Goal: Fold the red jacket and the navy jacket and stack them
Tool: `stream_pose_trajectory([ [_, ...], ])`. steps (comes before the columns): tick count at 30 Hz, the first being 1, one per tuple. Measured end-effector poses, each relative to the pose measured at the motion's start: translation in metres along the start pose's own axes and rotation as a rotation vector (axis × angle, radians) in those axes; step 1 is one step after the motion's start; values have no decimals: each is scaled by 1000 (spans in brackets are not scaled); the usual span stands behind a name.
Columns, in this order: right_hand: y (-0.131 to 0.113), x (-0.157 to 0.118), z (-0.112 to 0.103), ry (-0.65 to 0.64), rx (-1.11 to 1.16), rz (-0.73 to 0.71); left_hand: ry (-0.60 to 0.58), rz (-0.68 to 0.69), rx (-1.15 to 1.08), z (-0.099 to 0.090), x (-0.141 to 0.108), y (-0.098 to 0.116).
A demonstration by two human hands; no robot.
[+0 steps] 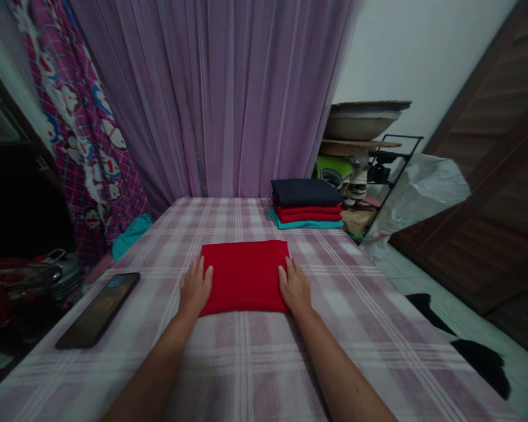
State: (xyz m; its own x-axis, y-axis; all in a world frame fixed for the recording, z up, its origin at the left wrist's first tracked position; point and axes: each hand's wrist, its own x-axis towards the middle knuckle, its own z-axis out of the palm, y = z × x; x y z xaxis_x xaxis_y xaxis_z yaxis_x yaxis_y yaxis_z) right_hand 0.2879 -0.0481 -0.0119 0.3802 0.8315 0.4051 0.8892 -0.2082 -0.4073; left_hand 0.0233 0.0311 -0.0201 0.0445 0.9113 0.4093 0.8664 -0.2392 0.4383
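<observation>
A folded red cloth lies flat on the checked purple and white tablecloth. Along its left edge rests my left hand, fingers spread, with the thumb over the cloth. My right hand touches the right edge in the same way, its fingers apart and the thumb on the red fabric. Neither hand grips the cloth. Behind it to the right stands a stack of folded cloths, with a dark navy one on top, red ones in the middle and a turquoise one at the bottom.
A dark phone lies near the table's left edge. Purple curtains hang behind the table. Beyond the right edge are a rack with basins and a white plastic bag. Black cloths lie on the floor.
</observation>
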Motion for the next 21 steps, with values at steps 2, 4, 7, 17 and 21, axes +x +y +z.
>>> stream_pose_trajectory([
  [2, 1, -2, -3, 9, -56, 72, 63, -46, 47, -7, -9, 2],
  [4, 0, -2, -8, -19, -112, 125, 46, -82, 89, -13, -14, 5],
  [7, -4, -1, -16, -103, -134, 153, -16, -103, 104, -18, -16, 6],
  [17, -26, 7, -37, -279, 158, 224, -29, -198, -418, -6, -5, 4],
  [21, -33, 9, -41, -267, 186, 211, -13, -242, -597, -5, -4, 12],
])
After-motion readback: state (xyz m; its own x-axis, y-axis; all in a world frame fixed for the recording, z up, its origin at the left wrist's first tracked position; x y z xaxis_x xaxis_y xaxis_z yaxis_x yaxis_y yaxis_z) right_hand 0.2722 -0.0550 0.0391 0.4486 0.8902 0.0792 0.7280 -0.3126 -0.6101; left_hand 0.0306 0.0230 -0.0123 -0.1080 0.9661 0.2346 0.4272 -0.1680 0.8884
